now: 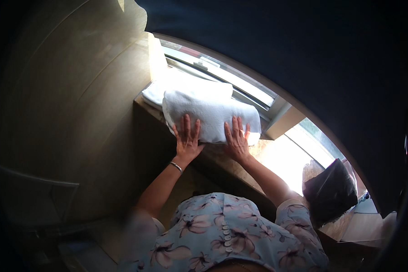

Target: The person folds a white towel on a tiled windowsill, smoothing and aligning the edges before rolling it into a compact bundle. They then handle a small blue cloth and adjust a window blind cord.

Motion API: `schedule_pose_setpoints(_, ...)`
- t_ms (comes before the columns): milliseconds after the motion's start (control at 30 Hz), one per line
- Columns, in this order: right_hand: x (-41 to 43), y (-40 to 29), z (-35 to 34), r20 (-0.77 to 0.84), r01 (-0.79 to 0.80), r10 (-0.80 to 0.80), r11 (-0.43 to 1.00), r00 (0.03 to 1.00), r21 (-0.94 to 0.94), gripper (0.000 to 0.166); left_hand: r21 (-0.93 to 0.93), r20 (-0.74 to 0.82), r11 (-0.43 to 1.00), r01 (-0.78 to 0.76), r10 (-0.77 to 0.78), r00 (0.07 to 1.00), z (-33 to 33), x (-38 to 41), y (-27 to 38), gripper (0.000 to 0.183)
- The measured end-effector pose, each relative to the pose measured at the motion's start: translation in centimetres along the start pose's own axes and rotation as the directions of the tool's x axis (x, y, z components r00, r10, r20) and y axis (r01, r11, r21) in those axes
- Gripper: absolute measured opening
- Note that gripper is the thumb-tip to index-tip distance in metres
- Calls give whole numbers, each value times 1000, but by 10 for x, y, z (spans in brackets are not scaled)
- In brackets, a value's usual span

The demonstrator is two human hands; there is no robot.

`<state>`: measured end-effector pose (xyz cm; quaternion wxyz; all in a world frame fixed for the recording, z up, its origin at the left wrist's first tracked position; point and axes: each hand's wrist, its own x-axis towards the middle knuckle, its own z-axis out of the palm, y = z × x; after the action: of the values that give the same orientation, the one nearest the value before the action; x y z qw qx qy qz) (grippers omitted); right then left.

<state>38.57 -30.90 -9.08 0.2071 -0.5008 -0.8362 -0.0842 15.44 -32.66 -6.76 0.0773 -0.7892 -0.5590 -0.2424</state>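
Note:
My left hand [187, 144] lies palm down with fingers spread on the near side of a folded white towel [209, 114]. Its thumb sticks out past the towel's near edge. My right hand [237, 142] presses flat on the same towel, farther right, fingers pointing toward the window. Neither palm shows, and the towel's underside is hidden. Behind it, another white folded cloth [193, 85], washed out by sunlight, rests on the stone window sill [221, 153].
A sliding window [221, 78] runs behind the sill, with a frame post [282, 120] to the right. A black plastic-looking bag [331, 192] sits farther right on the sill. A pale tiled wall [88, 88] rises at left. A dark curtain-like surface [292, 44] fills the upper right.

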Motion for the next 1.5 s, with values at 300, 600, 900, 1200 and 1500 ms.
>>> schedule_pose_setpoints(300,82,69,-59,140,43,-76,975,987,220,75,126,-65,985,-120,129,989,-22,69,-11,61)
schedule_pose_setpoints(600,123,77,-76,370,-109,-21,938,929,329,71,206,-3,958,-201,206,979,-25,91,-32,72)
schedule_pose_setpoints(900,120,67,-80,395,-118,-8,948,919,295,71,88,-116,988,-125,135,984,-7,72,-19,112)
schedule_pose_setpoints(1200,50,25,-49,-20,-42,45,990,999,137,94,36,-28,958,-284,285,958,-14,82,-59,58)
schedule_pose_setpoints(1500,23,4,-8,-154,-220,220,975,963,18,105,-83,-112,944,-321,311,944,-18,83,-65,44)
